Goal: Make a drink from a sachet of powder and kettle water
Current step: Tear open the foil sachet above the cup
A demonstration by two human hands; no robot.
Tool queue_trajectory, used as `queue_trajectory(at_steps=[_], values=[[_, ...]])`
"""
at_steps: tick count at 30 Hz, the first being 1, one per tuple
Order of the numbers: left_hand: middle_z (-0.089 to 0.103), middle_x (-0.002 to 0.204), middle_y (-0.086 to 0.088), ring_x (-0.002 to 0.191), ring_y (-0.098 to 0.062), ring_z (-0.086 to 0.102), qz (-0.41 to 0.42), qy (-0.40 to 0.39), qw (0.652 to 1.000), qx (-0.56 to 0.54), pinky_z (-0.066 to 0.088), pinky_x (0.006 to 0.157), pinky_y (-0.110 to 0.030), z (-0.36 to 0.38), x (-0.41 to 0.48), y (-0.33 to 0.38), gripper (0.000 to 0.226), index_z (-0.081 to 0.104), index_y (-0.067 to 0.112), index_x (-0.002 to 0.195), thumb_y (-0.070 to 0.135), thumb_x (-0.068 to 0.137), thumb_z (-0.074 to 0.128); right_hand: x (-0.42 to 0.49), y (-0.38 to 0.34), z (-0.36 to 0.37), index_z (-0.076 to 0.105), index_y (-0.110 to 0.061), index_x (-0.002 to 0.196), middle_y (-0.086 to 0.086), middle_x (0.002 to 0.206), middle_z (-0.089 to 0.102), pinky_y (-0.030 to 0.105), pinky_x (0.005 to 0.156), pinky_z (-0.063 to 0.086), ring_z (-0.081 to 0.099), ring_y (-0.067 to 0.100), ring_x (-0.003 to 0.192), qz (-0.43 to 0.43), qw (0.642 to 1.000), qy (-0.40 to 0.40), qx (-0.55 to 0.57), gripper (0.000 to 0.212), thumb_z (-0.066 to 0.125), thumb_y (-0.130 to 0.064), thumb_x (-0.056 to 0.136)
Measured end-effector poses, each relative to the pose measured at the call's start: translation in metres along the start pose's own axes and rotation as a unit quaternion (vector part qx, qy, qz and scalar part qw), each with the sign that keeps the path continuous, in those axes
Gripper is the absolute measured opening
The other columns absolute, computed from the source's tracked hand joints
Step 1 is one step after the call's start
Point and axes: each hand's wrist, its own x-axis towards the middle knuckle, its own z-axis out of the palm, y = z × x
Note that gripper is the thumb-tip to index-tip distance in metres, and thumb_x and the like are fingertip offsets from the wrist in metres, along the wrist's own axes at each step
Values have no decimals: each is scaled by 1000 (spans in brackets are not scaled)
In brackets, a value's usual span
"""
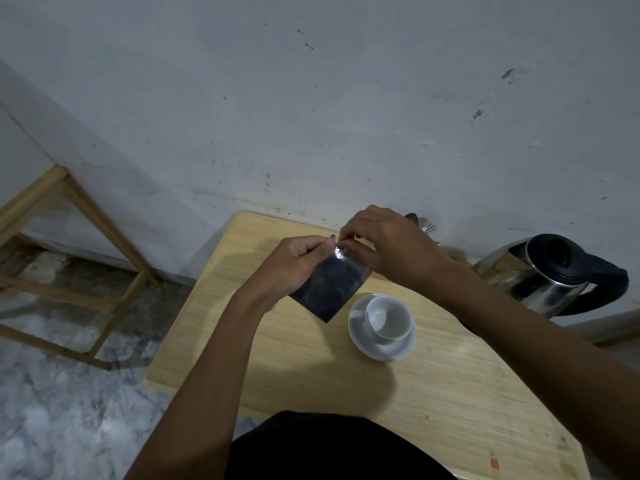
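Observation:
A dark, shiny sachet [329,289] hangs above the wooden table [311,368], held at its top edge by both hands. My left hand [294,261] pinches the top left corner and my right hand [384,247] pinches the top edge just beside it. Below and to the right, a white cup [384,315] stands empty on a white saucer [370,348]. A steel kettle [540,278] with a black lid and handle stands at the table's far right.
Cutlery [424,225], a spoon and a fork, pokes up behind my right hand by the wall. A wooden frame [79,244] stands on the marble floor to the left. The white wall runs close behind the table.

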Motion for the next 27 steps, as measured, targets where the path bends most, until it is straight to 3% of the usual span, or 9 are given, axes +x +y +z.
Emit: queue_trajectory(at_steps=[2,4,6,10,16,19,23,25,27], values=[[76,89,3,89,-12,68,14,15,1000,3,51,81,-26,-2,3,-4,26,75,22,92,32,97,51,1,-1,1,72,-10,93,4,89,72,36,72,48,62,23,84,-12,1000,12,-5,18,61,-24,90],[75,91,0,88,-11,67,40,14,999,-17,51,84,-25,-4,6,-8,27,75,16,89,28,97,52,1,-3,3,72,-7,90,6,85,72,27,72,44,63,24,79,-35,998,40,-22,16,62,-20,87],[71,84,0,80,-7,63,59,2,997,-52,48,76,-18,-5,5,-8,28,73,10,88,25,97,51,-1,-2,7,73,-4,90,8,85,72,20,74,39,62,23,78,-75,993,86,-41,11,65,-11,87],[66,74,6,72,-5,57,94,-26,989,-112,45,67,-15,-2,3,-6,28,71,14,79,25,96,51,-8,2,14,71,3,91,14,89,70,35,77,51,63,29,80,-133,975,173,-45,12,62,-4,93],[70,76,10,72,-2,62,95,-45,981,-160,49,63,-16,9,7,-3,26,72,17,83,26,94,50,-20,0,16,70,7,87,17,86,69,37,86,49,60,28,80,-130,958,253,-37,14,59,0,93],[70,86,2,81,-8,63,79,-38,987,-135,51,71,-22,10,11,-6,26,72,12,93,28,95,52,-21,5,16,70,2,87,12,85,69,29,81,48,59,22,81,-85,974,208,-8,13,60,-4,93],[68,72,14,69,-1,59,65,-26,997,-41,46,63,-15,8,13,-10,25,73,19,85,25,97,51,-18,13,6,73,-14,92,-11,84,67,6,72,41,58,-4,79,70,985,49,148,6,71,-15,87],[67,67,18,63,4,56,84,-32,996,26,42,60,-10,7,12,-10,26,72,26,83,23,98,51,-17,20,-1,74,-18,93,-19,82,67,8,71,45,63,-5,78,126,971,-23,201,9,75,-18,84],[69,72,16,67,3,57,95,-31,993,59,43,64,-13,6,13,-9,25,73,27,87,23,97,51,-15,23,-6,75,-17,95,-14,82,70,15,73,50,64,-2,78,128,970,-70,194,13,76,-20,83]])
